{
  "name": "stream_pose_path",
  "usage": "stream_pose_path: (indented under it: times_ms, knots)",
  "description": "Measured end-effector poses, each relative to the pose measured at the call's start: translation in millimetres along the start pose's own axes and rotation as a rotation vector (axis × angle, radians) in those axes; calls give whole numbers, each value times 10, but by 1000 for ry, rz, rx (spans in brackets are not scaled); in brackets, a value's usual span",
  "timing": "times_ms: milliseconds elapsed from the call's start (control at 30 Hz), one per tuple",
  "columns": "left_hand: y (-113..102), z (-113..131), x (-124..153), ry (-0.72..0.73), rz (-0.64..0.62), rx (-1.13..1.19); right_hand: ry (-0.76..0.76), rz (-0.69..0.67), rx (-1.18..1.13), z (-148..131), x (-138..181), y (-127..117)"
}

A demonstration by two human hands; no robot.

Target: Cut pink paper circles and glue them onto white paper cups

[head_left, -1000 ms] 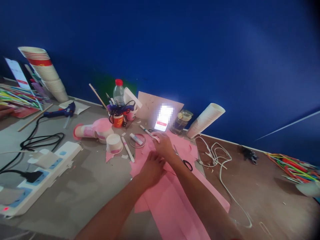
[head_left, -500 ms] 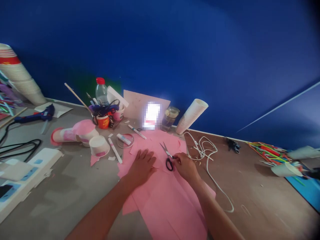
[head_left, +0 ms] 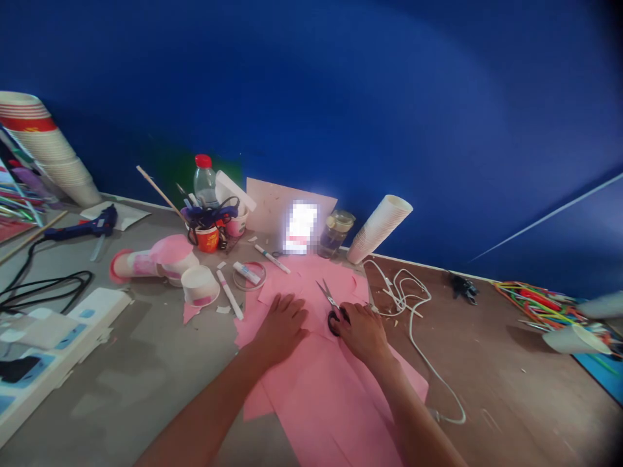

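My left hand (head_left: 282, 327) lies flat on pink paper (head_left: 316, 370), its fingers stretched out and slightly parted. My right hand (head_left: 363, 331) rests over the black handles of a pair of scissors (head_left: 329, 295), partly hiding them. Its fingers look extended rather than wrapped round the handles, and its thumb is beside the near loop. The scissors lie on the paper, blades slightly apart and pointing away to the left. Several pink sheets overlap beneath both hands.
A marker (head_left: 230, 295), a roll of tape (head_left: 250, 275) and a paper cup (head_left: 200, 286) lie left of the paper. Behind it stand a bright blurred screen (head_left: 302, 226), a glass jar (head_left: 335, 233) and stacked cups (head_left: 380, 228). A white cable (head_left: 413, 324) runs along the right.
My right hand has moved a little over the scissors' handles, and its fingers have straightened from a curled pose. The scissors and my left hand keep nearly the same place on the paper.
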State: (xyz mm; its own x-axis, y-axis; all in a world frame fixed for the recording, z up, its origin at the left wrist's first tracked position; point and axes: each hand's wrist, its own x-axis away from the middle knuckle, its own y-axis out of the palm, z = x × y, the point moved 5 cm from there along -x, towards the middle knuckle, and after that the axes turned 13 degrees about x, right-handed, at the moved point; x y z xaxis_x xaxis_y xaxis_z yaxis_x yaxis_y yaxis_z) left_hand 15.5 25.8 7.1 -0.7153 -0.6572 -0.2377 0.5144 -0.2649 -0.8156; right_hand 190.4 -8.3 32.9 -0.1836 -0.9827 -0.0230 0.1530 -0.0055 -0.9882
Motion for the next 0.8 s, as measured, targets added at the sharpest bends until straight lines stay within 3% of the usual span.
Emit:
stream_pose_path:
  times_ms: [633,800]
  knots:
    - [-37,21,-14,-3,-10,29,10,3,-69,138,5,128]
    - [-62,1,-13,-17,40,42,53,49,-260,170,14,116]
